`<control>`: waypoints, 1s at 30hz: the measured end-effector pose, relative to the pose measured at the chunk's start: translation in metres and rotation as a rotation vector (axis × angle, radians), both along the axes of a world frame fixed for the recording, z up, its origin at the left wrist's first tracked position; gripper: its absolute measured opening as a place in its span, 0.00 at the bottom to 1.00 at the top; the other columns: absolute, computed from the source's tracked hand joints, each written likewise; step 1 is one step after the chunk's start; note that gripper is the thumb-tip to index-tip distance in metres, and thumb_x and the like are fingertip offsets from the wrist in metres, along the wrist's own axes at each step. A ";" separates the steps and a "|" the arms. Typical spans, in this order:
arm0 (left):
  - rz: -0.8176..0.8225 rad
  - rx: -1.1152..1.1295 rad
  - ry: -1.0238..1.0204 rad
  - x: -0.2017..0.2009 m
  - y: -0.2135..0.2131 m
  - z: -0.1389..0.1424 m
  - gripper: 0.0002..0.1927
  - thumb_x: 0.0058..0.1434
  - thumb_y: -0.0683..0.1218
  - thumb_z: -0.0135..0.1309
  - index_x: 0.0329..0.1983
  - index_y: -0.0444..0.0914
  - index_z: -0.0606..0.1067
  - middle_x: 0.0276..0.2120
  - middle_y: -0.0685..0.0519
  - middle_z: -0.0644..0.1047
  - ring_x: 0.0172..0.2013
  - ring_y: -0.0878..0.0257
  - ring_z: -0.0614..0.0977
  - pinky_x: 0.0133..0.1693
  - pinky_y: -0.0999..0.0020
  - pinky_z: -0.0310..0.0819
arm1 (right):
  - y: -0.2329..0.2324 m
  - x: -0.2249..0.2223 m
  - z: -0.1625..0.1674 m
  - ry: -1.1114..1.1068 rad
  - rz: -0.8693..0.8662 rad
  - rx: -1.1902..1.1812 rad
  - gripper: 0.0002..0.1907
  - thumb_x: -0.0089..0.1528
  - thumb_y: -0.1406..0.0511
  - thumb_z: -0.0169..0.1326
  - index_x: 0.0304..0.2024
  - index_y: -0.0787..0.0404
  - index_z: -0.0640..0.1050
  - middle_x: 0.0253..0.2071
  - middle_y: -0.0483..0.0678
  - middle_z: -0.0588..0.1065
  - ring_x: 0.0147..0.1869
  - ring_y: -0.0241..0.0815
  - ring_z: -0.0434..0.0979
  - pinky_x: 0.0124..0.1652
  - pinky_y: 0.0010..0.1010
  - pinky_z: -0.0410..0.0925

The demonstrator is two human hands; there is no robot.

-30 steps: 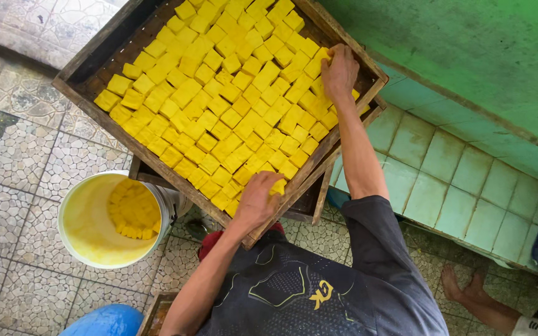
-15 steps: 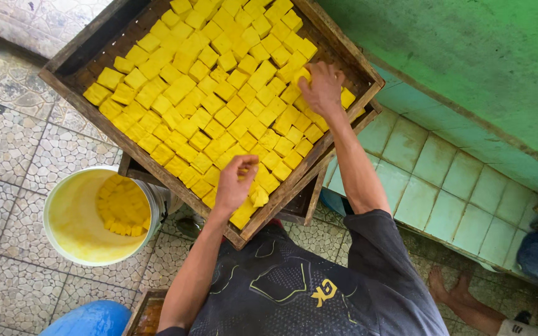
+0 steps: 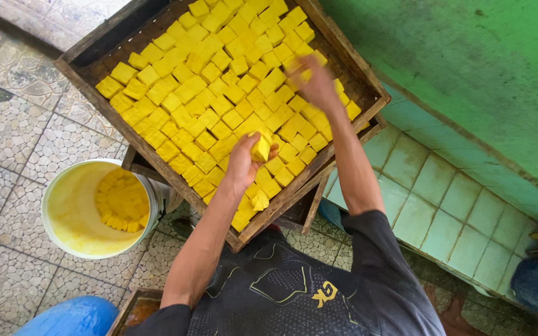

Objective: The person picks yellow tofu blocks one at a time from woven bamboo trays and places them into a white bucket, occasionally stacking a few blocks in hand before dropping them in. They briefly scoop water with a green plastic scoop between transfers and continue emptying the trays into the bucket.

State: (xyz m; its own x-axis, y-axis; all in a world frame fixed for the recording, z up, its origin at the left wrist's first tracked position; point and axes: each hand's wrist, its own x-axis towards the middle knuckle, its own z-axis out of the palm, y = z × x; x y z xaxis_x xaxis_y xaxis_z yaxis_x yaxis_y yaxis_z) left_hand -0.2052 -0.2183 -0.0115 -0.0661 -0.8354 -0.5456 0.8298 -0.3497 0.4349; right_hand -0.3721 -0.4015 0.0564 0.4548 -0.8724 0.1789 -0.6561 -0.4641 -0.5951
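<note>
One head view was all there was, looking straight down over the person's shoulders. Two bare hands worked over one wooden tray (image 3: 82, 59). The left hand (image 3: 244, 165) had its fingers closed around a single yellow cube (image 3: 261, 147), lifted just above the tray's near edge. The right hand (image 3: 314, 81) hovered over the far right part of the tray; it was blurred, and something yellow showed at its fingertips, but whether the fingers gripped a piece or only touched the layer could not be told. The yellow cubes in the tray (image 3: 213, 93) lay packed side by side in one crowded layer, too many and too overlapped to count, and the tray's top end was cut off by the frame. One white bucket (image 3: 54, 186) stood on the tiled floor (image 3: 14, 130) just left of the tray, with a clump of more cubes sunk in yellow liquid, their number unclear. A blue rounded thing (image 3: 70, 317) at the bottom edge was cut off and hard to identify.
</note>
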 end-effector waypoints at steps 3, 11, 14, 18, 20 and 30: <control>0.006 -0.063 0.156 0.009 0.039 0.002 0.15 0.72 0.48 0.46 0.53 0.32 0.68 0.46 0.42 0.77 0.47 0.46 0.83 0.45 0.55 0.83 | -0.029 -0.007 -0.016 0.397 -0.495 -0.379 0.19 0.62 0.59 0.61 0.50 0.65 0.77 0.48 0.57 0.74 0.50 0.62 0.73 0.44 0.52 0.65; 0.107 -0.043 0.170 0.032 0.082 0.004 0.15 0.72 0.48 0.47 0.54 0.32 0.69 0.48 0.42 0.78 0.51 0.45 0.82 0.50 0.55 0.80 | -0.016 -0.012 -0.029 -0.153 -0.410 -0.014 0.13 0.64 0.68 0.59 0.49 0.66 0.75 0.47 0.54 0.72 0.48 0.53 0.74 0.48 0.44 0.69; 0.154 -0.026 0.279 0.034 0.086 0.001 0.19 0.71 0.48 0.46 0.55 0.28 0.70 0.50 0.40 0.79 0.53 0.43 0.81 0.53 0.55 0.79 | -0.002 -0.004 -0.030 0.189 -0.366 -0.405 0.14 0.61 0.65 0.61 0.47 0.64 0.75 0.46 0.55 0.72 0.48 0.56 0.73 0.46 0.47 0.66; 0.152 -0.078 0.215 0.033 0.082 0.003 0.22 0.72 0.49 0.47 0.61 0.27 0.68 0.55 0.40 0.77 0.59 0.43 0.78 0.59 0.56 0.76 | 0.002 -0.003 -0.037 -0.078 -0.263 -0.193 0.20 0.62 0.62 0.58 0.52 0.69 0.72 0.48 0.58 0.71 0.52 0.59 0.72 0.49 0.45 0.67; 0.163 -0.107 0.209 0.035 0.078 0.005 0.24 0.74 0.52 0.47 0.62 0.27 0.68 0.57 0.40 0.77 0.60 0.44 0.78 0.60 0.57 0.75 | 0.002 -0.004 -0.046 -0.184 -0.313 0.071 0.18 0.67 0.61 0.53 0.54 0.66 0.73 0.49 0.55 0.73 0.53 0.56 0.74 0.51 0.43 0.68; 0.505 -0.248 0.421 0.092 0.062 0.006 0.35 0.72 0.69 0.43 0.61 0.35 0.72 0.51 0.45 0.79 0.51 0.50 0.80 0.49 0.55 0.75 | 0.045 0.079 -0.035 -0.122 0.047 -0.084 0.22 0.63 0.67 0.63 0.57 0.66 0.72 0.52 0.56 0.72 0.56 0.56 0.73 0.58 0.42 0.68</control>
State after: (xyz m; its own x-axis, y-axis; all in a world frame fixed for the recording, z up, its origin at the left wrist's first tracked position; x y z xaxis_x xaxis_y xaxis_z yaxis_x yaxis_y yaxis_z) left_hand -0.1128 -0.1565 -0.0050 0.1994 -0.9160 -0.3482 0.9798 0.1911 0.0583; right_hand -0.2932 -0.3563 0.0213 0.4654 -0.8301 0.3072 -0.5572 -0.5445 -0.6269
